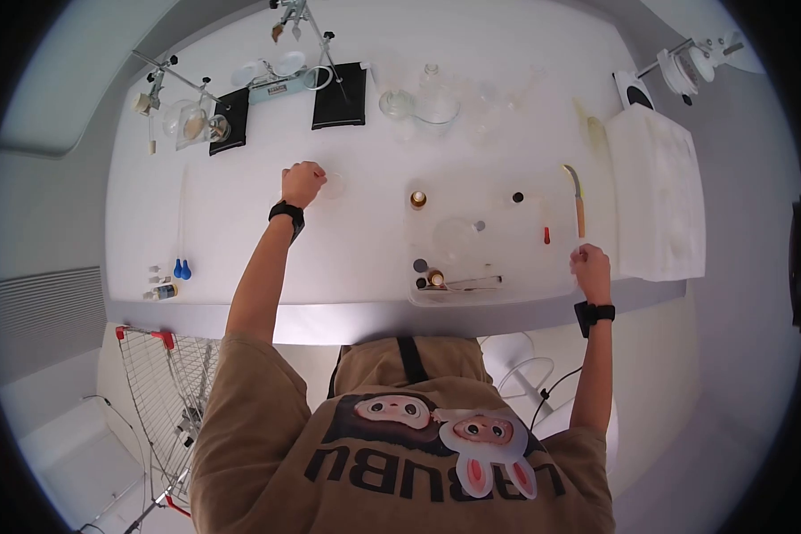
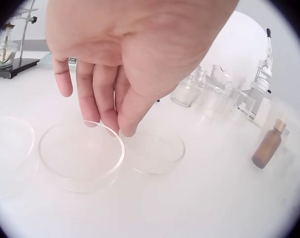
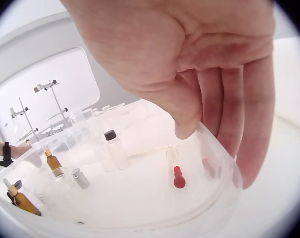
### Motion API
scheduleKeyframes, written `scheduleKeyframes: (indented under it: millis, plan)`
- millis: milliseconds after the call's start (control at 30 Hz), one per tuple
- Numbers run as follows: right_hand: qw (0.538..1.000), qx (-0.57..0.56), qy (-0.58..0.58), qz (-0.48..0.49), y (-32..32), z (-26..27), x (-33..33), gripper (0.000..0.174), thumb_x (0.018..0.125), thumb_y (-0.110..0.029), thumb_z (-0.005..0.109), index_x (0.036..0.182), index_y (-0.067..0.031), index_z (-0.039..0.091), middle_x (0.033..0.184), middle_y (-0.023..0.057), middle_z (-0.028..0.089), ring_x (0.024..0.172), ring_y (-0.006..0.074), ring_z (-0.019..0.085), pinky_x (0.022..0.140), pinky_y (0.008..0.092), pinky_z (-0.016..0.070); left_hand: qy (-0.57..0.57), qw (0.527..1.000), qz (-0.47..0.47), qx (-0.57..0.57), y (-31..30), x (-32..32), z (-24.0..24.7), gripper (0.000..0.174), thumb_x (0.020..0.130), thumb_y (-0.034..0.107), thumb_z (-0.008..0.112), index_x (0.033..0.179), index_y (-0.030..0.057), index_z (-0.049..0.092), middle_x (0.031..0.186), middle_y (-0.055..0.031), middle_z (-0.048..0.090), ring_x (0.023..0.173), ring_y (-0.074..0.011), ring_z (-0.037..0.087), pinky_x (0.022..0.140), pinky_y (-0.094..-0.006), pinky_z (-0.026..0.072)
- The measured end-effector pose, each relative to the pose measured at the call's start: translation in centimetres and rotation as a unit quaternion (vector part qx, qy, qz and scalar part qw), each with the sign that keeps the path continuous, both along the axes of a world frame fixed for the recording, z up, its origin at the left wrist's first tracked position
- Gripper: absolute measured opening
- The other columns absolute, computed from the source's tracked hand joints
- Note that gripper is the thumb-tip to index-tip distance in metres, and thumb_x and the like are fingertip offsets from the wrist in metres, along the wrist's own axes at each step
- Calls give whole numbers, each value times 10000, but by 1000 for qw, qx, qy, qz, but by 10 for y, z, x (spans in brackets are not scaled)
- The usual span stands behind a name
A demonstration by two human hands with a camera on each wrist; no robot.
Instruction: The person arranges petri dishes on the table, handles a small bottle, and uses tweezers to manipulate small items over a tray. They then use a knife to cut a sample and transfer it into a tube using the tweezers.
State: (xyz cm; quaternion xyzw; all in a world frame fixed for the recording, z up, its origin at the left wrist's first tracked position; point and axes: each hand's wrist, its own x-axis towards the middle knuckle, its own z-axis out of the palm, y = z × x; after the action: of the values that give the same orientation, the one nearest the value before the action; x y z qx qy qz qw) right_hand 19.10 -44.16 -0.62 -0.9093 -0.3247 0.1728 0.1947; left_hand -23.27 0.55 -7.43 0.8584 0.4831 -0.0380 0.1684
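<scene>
My left hand (image 1: 303, 183) is over the left-middle of the table, and in the left wrist view its thumb and fingertips pinch the near edge of a clear round glass dish (image 2: 157, 153). A second glass dish (image 2: 81, 156) lies just left, close under the fingertips. My right hand (image 3: 204, 74) grips the rim of a clear plastic tray (image 3: 140, 229), thumb inside and fingers outside. Within the tray are brown dropper bottles (image 3: 25, 202), a black-capped clear bottle (image 3: 117, 152), a small metal-looking piece (image 3: 80, 178) and a red-ended item (image 3: 179, 177).
Stands with black bases (image 1: 339, 98) and glassware (image 1: 432, 102) line the back. A wooden-handled curved tool (image 1: 579, 209) lies right of the tray, beside a white block (image 1: 659, 196). Blue bulbs (image 1: 182, 269) and small bottles (image 1: 165, 291) are at the front left.
</scene>
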Motion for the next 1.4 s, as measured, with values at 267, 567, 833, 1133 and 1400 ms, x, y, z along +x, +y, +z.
scheduleKeyframes:
  millis: [267,567,833,1133,1400]
  plan:
    - [999,-25,-40,1,0,-1,-3,156,858,-153,668,816,-3,662,778,202,686,775,417,665,700,469,528,-273,954,-54,115,-101,56,82,227,839,148,717,1016,19,658,993,-128,679,1012,-323,612,883,-424,483]
    - [988,-72,-134,0,2,-7,-18,128,875,-172,655,838,-49,641,804,199,684,807,411,669,712,504,533,-73,949,-298,-73,-217,147,90,717,775,282,789,1305,-51,439,1334,-265,472,1171,-445,531,966,-461,491]
    - [990,-56,-131,-6,-2,-5,-19,123,876,-176,657,838,-62,629,797,185,676,792,395,673,685,492,536,89,948,-295,-76,-233,179,65,913,712,370,843,1329,-113,373,1258,-265,468,1098,-455,551,860,-509,538]
    - [993,-46,-107,10,-2,-2,-14,152,876,-182,663,820,-43,635,802,195,678,791,408,676,694,495,536,98,949,-299,-29,-242,177,54,899,682,318,854,1310,-112,377,1212,-255,482,1066,-433,558,806,-468,565]
    - [997,-13,-72,26,-8,-8,-5,182,880,-188,661,791,-35,621,797,214,670,808,422,668,698,513,529,60,952,-300,-22,-235,173,91,889,713,275,808,1361,-129,352,1266,-287,462,1119,-453,523,934,-481,503]
